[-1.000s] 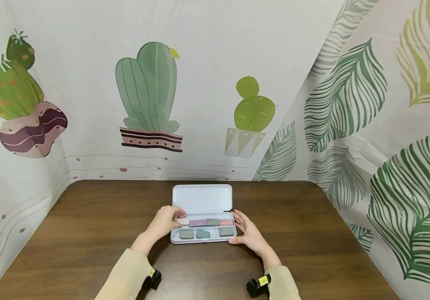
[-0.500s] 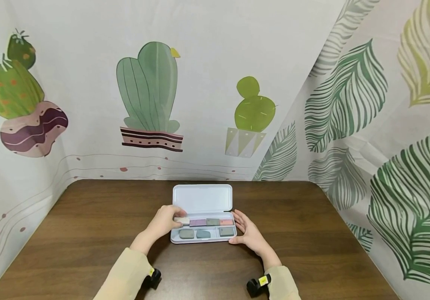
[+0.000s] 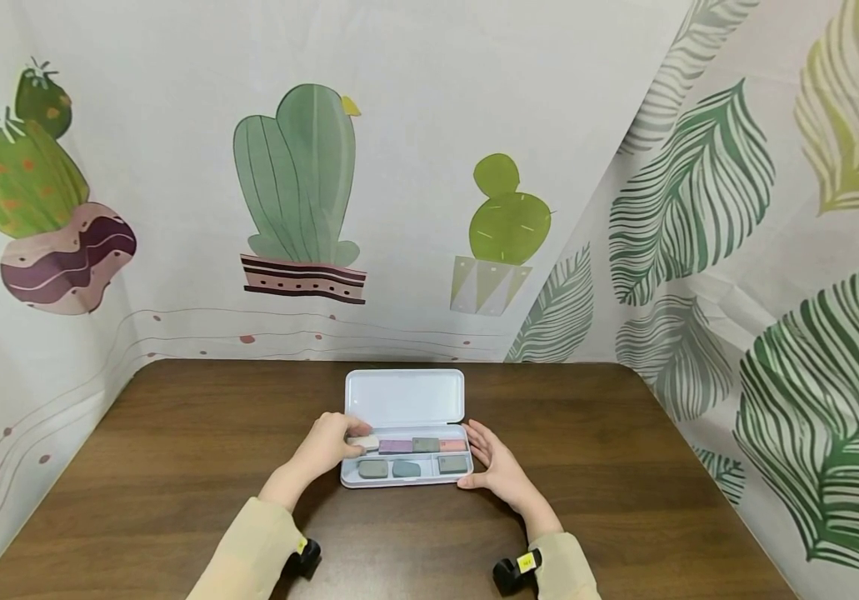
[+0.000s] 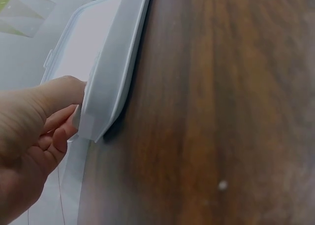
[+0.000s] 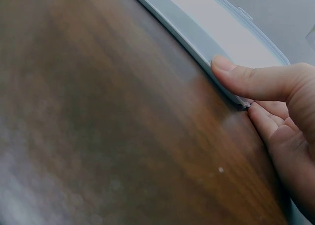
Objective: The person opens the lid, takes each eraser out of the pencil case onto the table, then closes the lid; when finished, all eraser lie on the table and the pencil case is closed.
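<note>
A white pencil case [image 3: 407, 482] lies on the table, its lid [image 3: 404, 396] raised at the back. My left hand [image 3: 327, 442] reaches over the case's left end and pinches a white eraser [image 3: 370, 443] in the back row. The fingers partly cover that eraser. Beside it in the same row lie a purple block [image 3: 395, 446], a grey-green block [image 3: 425, 444] and a pink block [image 3: 452, 445]. Around the case's right end, my right hand [image 3: 500, 472] holds it, thumb at the front corner and fingers along the side.
The front compartments hold a grey-green block [image 3: 372, 469], a blue-grey block [image 3: 406, 468] and another grey block [image 3: 452, 463] at right. Brown wooden table [image 3: 212, 433] surrounds the case. Behind it hangs a printed cloth [image 3: 414, 208]. A black wrist camera [image 3: 513, 575] sits on each sleeve.
</note>
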Tool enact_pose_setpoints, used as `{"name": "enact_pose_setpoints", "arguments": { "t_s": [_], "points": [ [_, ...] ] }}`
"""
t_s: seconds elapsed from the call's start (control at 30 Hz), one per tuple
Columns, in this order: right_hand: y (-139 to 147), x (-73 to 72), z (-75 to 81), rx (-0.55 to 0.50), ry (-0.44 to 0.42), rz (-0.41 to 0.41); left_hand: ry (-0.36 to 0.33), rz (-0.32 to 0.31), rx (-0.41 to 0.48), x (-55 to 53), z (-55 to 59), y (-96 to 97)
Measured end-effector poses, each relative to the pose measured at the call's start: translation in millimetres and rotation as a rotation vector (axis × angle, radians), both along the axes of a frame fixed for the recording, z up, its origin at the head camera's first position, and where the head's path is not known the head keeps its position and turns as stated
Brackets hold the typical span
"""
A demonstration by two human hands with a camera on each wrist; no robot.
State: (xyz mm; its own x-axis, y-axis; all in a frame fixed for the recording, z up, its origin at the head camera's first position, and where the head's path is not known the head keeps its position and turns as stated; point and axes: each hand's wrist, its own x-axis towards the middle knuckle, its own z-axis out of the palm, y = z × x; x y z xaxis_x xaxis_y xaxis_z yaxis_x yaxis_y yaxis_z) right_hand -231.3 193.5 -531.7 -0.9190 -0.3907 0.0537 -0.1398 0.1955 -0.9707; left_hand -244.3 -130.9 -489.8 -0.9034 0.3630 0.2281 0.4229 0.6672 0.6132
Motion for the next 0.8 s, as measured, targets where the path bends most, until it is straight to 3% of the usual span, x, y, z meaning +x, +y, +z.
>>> {"name": "enact_pose_setpoints", "arguments": {
  "t_s": [0.23, 0.6, 0.8],
  "points": [
    [0.4, 0.2, 0.6, 0.007, 0.010, -0.001, 0.007, 0.009, -0.002, -1.4, -3.7, -1.3],
    [1.4, -1.6, -0.3, 0.012, -0.004, 0.014, 0.007, -0.058, 0.118, -0.1, 1.7, -11.2],
    [1.5, -1.3, 1.0, 0.007, 0.003, 0.021, 0.022, -0.055, 0.170, -1.1, 4.0, -22.8]
  ]
}}
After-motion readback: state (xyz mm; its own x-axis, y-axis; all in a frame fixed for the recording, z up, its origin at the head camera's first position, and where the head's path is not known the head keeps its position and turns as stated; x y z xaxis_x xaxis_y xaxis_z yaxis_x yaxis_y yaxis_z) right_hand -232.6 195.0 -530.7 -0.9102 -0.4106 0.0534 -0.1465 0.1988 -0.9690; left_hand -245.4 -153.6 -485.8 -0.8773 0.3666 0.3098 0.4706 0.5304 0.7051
